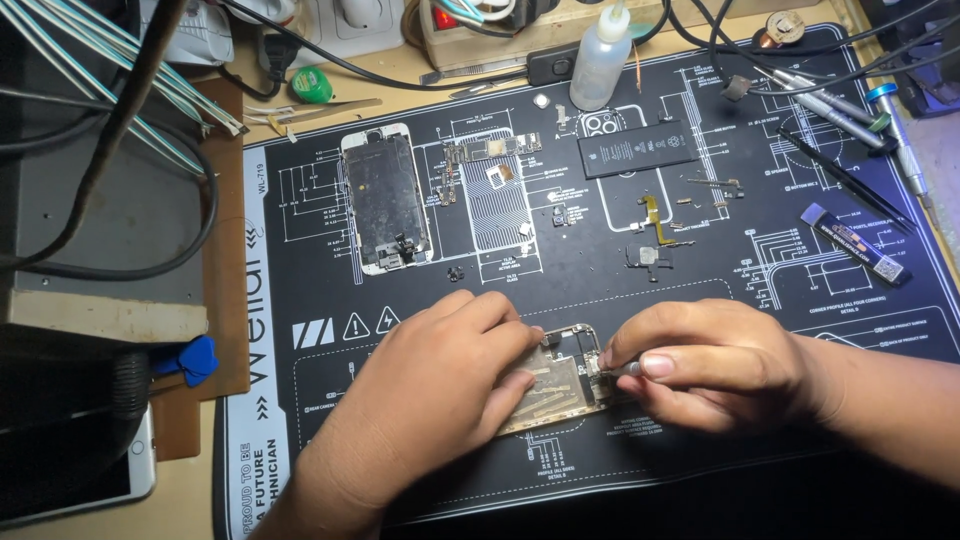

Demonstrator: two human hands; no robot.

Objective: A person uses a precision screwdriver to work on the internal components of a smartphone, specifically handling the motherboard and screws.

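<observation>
A: Where's the phone shell (560, 382)?

B: On the black mat (700, 300), low and centre, lying flat with its open side up, between both hands

A: What's the left hand (430, 390) doing?

B: It comes in from 7 o'clock and lies over the shell's left half, fingers curled down on it, pinning it to the mat

A: And the right hand (715, 365)?

B: It enters from 3 o'clock, thumb and fingers pinched narrow on a thin tool (622, 370) whose tip sits at the shell's right edge; I can't tell what kind of tool it is

A: What lies above them?

B: At 11 o'clock from the shell a screen panel (385, 198) lies face down. Straight up at 12 is a small logic board (490, 148), and at 1 o'clock a black battery (638, 148). A white squeeze bottle (600, 55) stands beyond the battery at the mat's top edge. Out at 2 o'clock lie tweezers (845, 180), and a blue pick (192, 358) sits off the mat at 9 o'clock
</observation>
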